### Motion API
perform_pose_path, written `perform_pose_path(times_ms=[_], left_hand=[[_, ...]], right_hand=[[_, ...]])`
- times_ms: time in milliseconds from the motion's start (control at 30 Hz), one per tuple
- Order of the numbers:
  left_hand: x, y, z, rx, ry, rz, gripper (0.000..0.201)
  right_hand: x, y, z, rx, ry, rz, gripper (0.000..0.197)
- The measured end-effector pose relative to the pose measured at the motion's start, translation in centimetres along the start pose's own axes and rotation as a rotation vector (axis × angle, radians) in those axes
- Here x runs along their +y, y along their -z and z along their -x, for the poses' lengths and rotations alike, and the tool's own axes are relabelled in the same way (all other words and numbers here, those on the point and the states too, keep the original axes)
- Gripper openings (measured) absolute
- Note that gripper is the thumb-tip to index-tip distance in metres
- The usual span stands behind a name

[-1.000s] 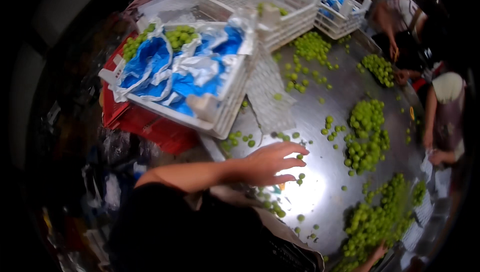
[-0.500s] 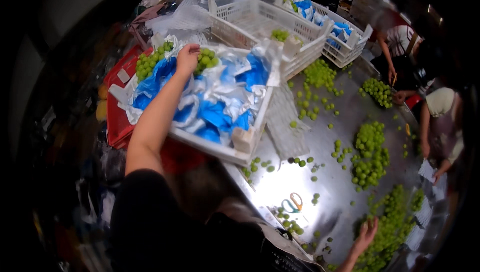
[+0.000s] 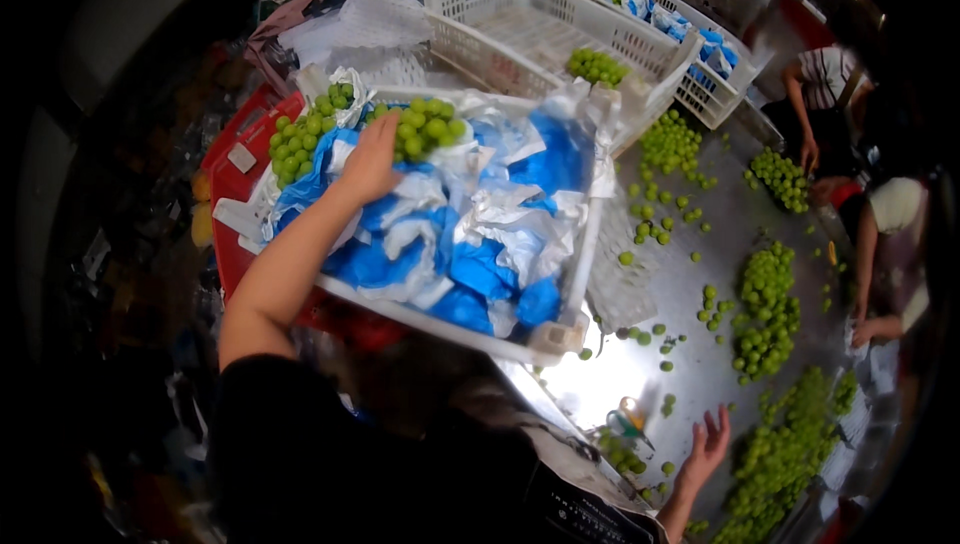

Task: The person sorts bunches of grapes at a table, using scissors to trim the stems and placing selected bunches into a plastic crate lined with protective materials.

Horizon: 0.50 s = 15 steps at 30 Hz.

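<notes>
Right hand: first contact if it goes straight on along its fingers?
Probably the middle heap of round green grapes on the shiny grey metal table. The right hand looks raised, and depth is unclear, so it might pass above them.

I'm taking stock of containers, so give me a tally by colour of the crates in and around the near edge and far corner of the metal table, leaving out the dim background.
White crates: 3
Red crate: 1, partly hidden under the nearest white one
Total: 4
</notes>
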<state>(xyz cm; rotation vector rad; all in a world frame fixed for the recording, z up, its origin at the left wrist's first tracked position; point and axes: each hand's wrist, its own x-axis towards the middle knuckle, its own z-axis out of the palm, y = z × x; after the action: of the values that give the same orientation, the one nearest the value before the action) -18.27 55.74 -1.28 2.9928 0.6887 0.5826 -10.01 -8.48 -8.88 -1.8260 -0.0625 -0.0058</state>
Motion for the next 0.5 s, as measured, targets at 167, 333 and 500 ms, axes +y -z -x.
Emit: perform_pose_path(times_ms=[167,333,500], left_hand=[[-2.3,0.9,2.1,-0.416,0.207,-0.297,0.065],[2.5,1.5,-1.4,-0.143,-0.031,0.047,0.042],[4.2,-2.5,-2.6,-0.165,-0.057,0.097,0.031]], right_hand=[[-1.0,-1.3,-0.6,0.024,-0.044,0.009,0.049],[-4.0,-3.8,-1.9,0.020,-0.038,-0.079,0.046],[-5.8,-5.4,-3.1,-0.065,0.061,-0.101,0.046]])
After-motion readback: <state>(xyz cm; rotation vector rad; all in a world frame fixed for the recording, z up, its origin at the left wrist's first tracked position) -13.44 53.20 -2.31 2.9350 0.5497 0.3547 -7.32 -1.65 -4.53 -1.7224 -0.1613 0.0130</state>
